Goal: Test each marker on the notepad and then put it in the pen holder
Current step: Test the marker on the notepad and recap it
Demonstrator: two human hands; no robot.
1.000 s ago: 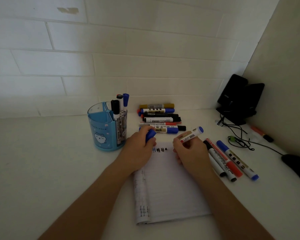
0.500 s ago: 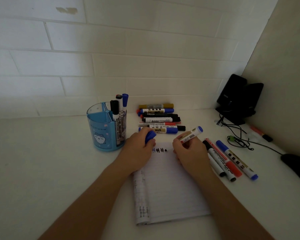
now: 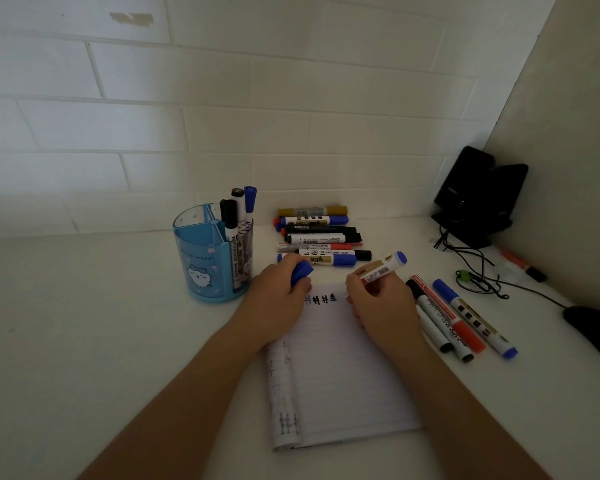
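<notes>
A lined notepad (image 3: 340, 375) lies open on the white desk, with several small ink marks (image 3: 321, 299) in a row near its top edge. My right hand (image 3: 378, 303) grips a blue-ended marker (image 3: 383, 268), its tip down at the paper and hidden by my fingers. My left hand (image 3: 278, 299) rests on the notepad's top left corner and holds a blue cap (image 3: 301, 270). The blue pen holder (image 3: 210, 258) stands left of the pad with three markers (image 3: 238, 216) upright in it.
A pile of several markers (image 3: 319, 237) lies behind the pad near the wall. Several more markers (image 3: 461, 317) lie right of the pad. A black device on a stand (image 3: 475, 195), tangled cables (image 3: 478, 271), a red pen (image 3: 522, 265) and a dark mouse (image 3: 593, 327) fill the right corner.
My hands have stayed nearly still. The row of ink marks has grown by a fresh mark at its right end.
</notes>
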